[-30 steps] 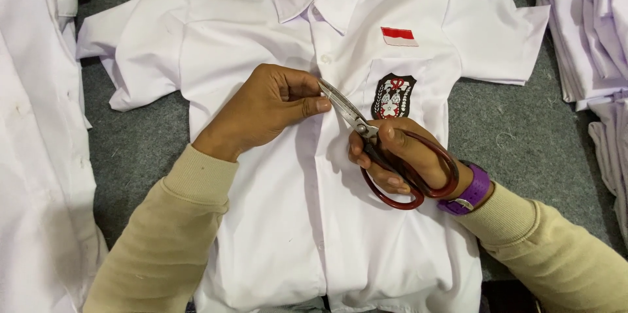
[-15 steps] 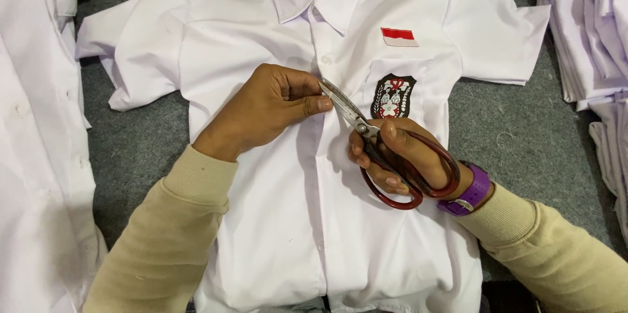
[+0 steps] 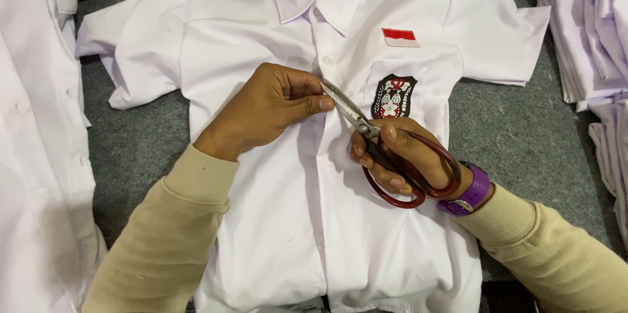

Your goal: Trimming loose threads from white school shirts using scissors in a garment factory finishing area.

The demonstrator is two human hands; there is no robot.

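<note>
A white short-sleeved shirt lies front up and buttoned on grey felt, with a red-and-white patch and a black crest badge on its chest pocket. My left hand rests on the button placket, thumb and fingers pinched together at the blade tips. My right hand grips red-handled scissors; their metal blades point up-left to my left fingertips, next to the crest. A purple watch sits on my right wrist. What the left fingers pinch is too small to see.
More white garments lie along the left edge. A stack of folded white cloth sits at the upper right. Grey felt surface shows on both sides of the shirt.
</note>
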